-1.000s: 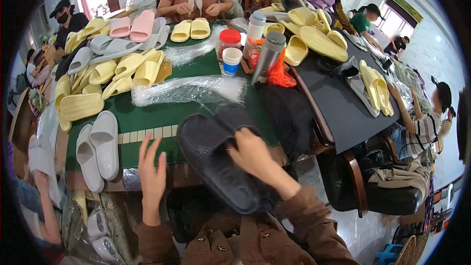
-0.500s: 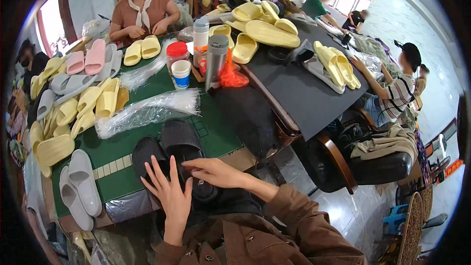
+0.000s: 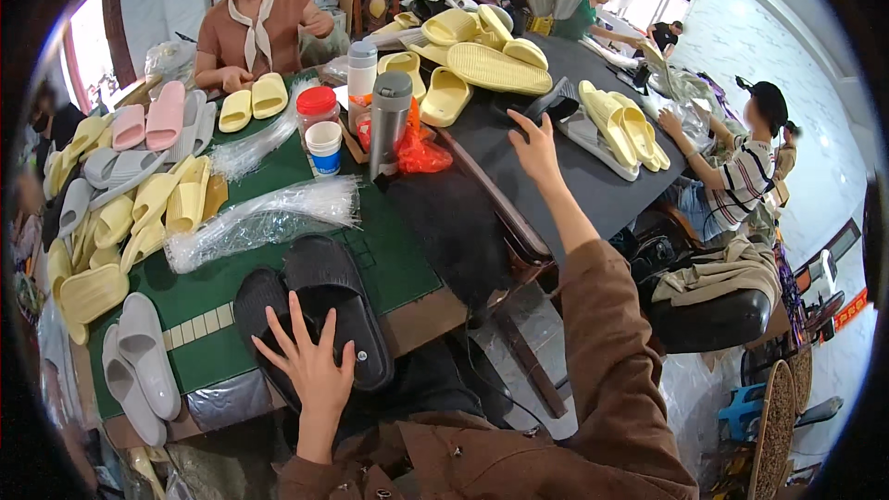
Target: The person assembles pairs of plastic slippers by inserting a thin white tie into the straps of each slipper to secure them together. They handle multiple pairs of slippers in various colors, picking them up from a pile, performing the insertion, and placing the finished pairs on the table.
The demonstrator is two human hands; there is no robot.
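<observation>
A pair of black slide slippers (image 3: 324, 264) lies at the front edge of the green-topped table, toes pointing away from me. My left hand (image 3: 310, 361) rests on them, fingers spread, and covers part of both footbeds. My right arm stretches forward over the dark table at the right. At its end my right hand (image 3: 535, 153) has its fingers apart and holds nothing. Its fingertips are right by another black slipper (image 3: 554, 102); whether they touch it I cannot tell. Beside that slipper lie a grey slipper (image 3: 597, 150) and a yellow pair (image 3: 620, 120).
Bundled clear plastic (image 3: 269, 222) lies beyond the black pair, near a paper cup (image 3: 324, 148), a red-lidded jar (image 3: 317, 104) and a grey tumbler (image 3: 390, 120). Grey slippers (image 3: 143, 352) and piled yellow ones (image 3: 97, 289) sit left. A chair (image 3: 708, 319) stands right. Several people work around.
My right hand has left the near black slippers and reached forward and right over the dark table. My left hand stays on the pair. The view has shifted slightly.
</observation>
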